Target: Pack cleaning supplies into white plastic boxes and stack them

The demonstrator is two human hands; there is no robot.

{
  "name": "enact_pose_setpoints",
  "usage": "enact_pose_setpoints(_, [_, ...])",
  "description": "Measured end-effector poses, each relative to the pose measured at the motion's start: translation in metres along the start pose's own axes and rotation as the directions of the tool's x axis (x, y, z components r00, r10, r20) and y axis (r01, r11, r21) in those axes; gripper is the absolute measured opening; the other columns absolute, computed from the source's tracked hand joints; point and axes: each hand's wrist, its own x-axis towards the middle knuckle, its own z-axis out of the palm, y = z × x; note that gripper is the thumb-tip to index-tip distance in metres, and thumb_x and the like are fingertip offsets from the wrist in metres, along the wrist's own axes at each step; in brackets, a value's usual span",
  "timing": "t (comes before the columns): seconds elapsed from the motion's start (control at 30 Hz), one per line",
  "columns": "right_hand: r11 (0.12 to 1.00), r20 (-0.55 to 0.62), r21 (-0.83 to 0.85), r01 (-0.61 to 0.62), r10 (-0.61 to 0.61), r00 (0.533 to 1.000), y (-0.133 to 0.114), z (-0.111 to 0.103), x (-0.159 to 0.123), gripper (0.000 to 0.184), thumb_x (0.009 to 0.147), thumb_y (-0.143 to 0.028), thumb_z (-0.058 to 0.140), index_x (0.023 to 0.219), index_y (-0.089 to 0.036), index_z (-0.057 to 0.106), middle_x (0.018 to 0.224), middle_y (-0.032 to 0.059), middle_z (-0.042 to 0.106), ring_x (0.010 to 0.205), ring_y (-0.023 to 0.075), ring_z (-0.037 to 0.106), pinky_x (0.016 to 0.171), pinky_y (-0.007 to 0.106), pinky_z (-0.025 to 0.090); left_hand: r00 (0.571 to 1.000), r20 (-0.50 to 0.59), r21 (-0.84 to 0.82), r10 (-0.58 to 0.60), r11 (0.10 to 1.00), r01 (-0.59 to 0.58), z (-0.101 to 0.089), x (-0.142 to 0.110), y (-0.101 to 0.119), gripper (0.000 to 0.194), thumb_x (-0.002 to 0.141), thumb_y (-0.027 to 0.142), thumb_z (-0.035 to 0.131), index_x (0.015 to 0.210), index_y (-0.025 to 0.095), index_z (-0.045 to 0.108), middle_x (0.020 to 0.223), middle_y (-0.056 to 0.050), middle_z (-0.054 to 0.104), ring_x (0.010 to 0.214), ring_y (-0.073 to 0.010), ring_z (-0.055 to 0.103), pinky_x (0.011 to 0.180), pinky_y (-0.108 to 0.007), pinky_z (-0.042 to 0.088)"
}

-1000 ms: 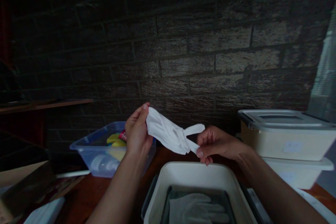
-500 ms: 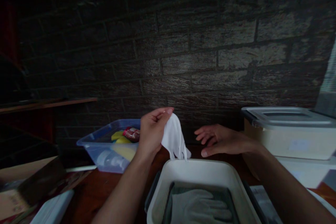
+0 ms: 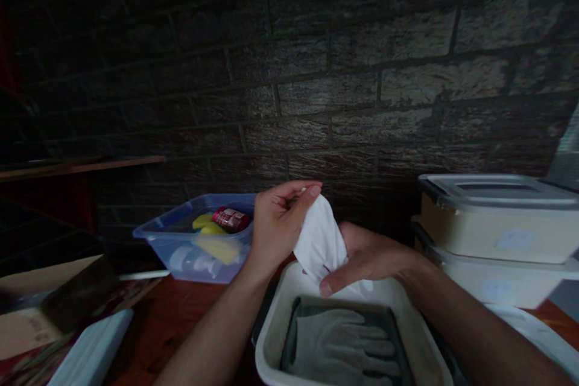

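My left hand (image 3: 283, 217) pinches the upper end of a thin white glove (image 3: 319, 232), which hangs with narrow finger-like ends. Around its lower part curls my right hand (image 3: 366, 256), thumb in front and most fingers hidden behind the fabric. Both hands are above the far rim of an open white bin (image 3: 266, 344). Inside the bin a grey glove (image 3: 339, 341) lies flat on a dark green folded item (image 3: 289, 338).
A clear blue bin (image 3: 158, 232) with a red-labelled jar (image 3: 230, 219) and yellow items stands at back left. Two lidded cream boxes (image 3: 506, 241) are stacked at right. A cardboard box (image 3: 27, 332) sits far left. A dark brick wall (image 3: 307, 96) rises behind.
My right hand has moved left and closed round the lower part of the white glove. My left hand, still pinching the top, has shifted slightly right.
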Motion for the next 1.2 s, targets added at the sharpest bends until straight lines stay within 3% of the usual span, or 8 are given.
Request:
enact_pose_setpoints(0.17, [0.997, -0.093, 0.013, -0.074, 0.075, 0.993, -0.001, -0.007, -0.005, 0.038, 0.07, -0.042, 0.09, 0.092, -0.013, 0.079, 0.081, 0.0029, 0.076, 0.067, 0.0158, 0.064, 0.059, 0.023, 0.046, 0.996, -0.089, -0.117, -0.025, 0.993, 0.015, -0.008, 0.011, -0.008, 0.023, 0.08, 0.038, 0.082, 0.092, 0.019, 0.083, 0.07, -0.002, 0.071, 0.054, -0.0095, 0.054, 0.049, -0.019, 0.038])
enact_pose_setpoints(0.3, [0.99, -0.039, 0.131, -0.048, 0.053, 0.998, -0.009, -0.011, -0.013, 0.033, 0.073, -0.036, 0.089, 0.093, -0.011, 0.08, 0.085, 0.0064, 0.079, 0.072, 0.0185, 0.073, 0.07, 0.027, 0.057, 0.991, -0.124, -0.219, -0.052, 0.975, 0.024, -0.017, 0.022, -0.014, 0.025, 0.077, 0.037, 0.085, 0.092, 0.017, 0.082, 0.068, -0.001, 0.07, 0.052, -0.0079, 0.052, 0.048, -0.018, 0.038])
enact_pose_setpoints(0.53, [0.982, 0.001, 0.178, -0.057, 0.058, 0.998, -0.014, -0.013, -0.018, 0.027, 0.07, -0.03, 0.09, 0.082, -0.01, 0.076, 0.076, 0.0059, 0.078, 0.062, 0.0166, 0.071, 0.058, 0.024, 0.057, 0.972, -0.225, -0.272, -0.071, 0.962, 0.007, -0.029, 0.034, -0.021, 0.028, 0.075, 0.037, 0.086, 0.092, 0.015, 0.081, 0.069, 0.0, 0.07, 0.052, -0.008, 0.054, 0.047, -0.018, 0.039])
enact_pose_setpoints(0.77, [0.983, 0.093, 0.129, -0.131, 0.12, 0.988, -0.014, -0.014, -0.021, 0.03, 0.072, -0.036, 0.089, 0.08, -0.01, 0.075, 0.075, 0.0063, 0.077, 0.064, 0.0175, 0.072, 0.06, 0.027, 0.059, 0.96, -0.267, -0.279, -0.081, 0.96, 0.003, -0.035, 0.039, -0.024, 0.029, 0.073, 0.036, 0.087, 0.091, 0.015, 0.081, 0.068, 0.001, 0.069, 0.051, -0.0076, 0.052, 0.047, -0.018, 0.038])
enact_pose_setpoints(0.9, [0.986, 0.05, 0.001, -0.167, 0.167, 0.985, -0.011, -0.03, -0.026, 0.04, 0.071, -0.04, 0.089, 0.094, -0.011, 0.075, 0.08, 0.005, 0.076, 0.07, 0.0178, 0.071, 0.065, 0.028, 0.057, 0.989, -0.121, -0.225, -0.085, 0.973, 0.056, -0.028, 0.031, -0.02, 0.027, 0.077, 0.038, 0.085, 0.092, 0.016, 0.081, 0.068, 0.0, 0.07, 0.053, -0.0085, 0.054, 0.048, -0.018, 0.039])
enact_pose_setpoints(1.07, [0.959, -0.241, -0.271, -0.089, 0.022, 0.97, -0.01, -0.043, -0.029, 0.101, 0.056, -0.036, 0.098, 0.145, -0.02, 0.054, 0.132, 0.0122, 0.066, 0.114, 0.0258, 0.064, 0.098, 0.04, 0.052, 0.986, 0.155, -0.026, -0.056, 0.998, 0.061, -0.014, 0.013, -0.013, 0.021, 0.084, 0.036, 0.08, 0.094, 0.018, 0.082, 0.082, -0.004, 0.077, 0.067, -0.0124, 0.064, 0.056, -0.019, 0.045])
enact_pose_setpoints(1.13, [0.965, -0.253, -0.26, 0.021, -0.089, 0.963, -0.011, -0.034, -0.024, 0.094, 0.06, -0.037, 0.097, 0.143, -0.021, 0.055, 0.132, 0.0104, 0.066, 0.118, 0.0258, 0.062, 0.102, 0.04, 0.049, 0.945, 0.318, 0.026, -0.08, 0.997, 0.075, -0.007, 0.005, -0.009, 0.02, 0.086, 0.035, 0.077, 0.096, 0.018, 0.082, 0.087, -0.005, 0.079, 0.073, -0.0147, 0.068, 0.06, -0.02, 0.048])
enact_pose_setpoints(1.2, [0.972, -0.204, -0.217, 0.089, -0.135, 0.97, -0.012, -0.022, -0.017, 0.063, 0.073, -0.04, 0.089, 0.128, -0.019, 0.065, 0.115, 0.0063, 0.072, 0.103, 0.0226, 0.067, 0.09, 0.035, 0.052, 0.897, 0.432, 0.056, -0.093, 0.996, 0.076, -0.002, -0.001, -0.005, 0.02, 0.089, 0.034, 0.074, 0.099, 0.018, 0.081, 0.09, -0.006, 0.08, 0.077, -0.0162, 0.07, 0.064, -0.022, 0.05])
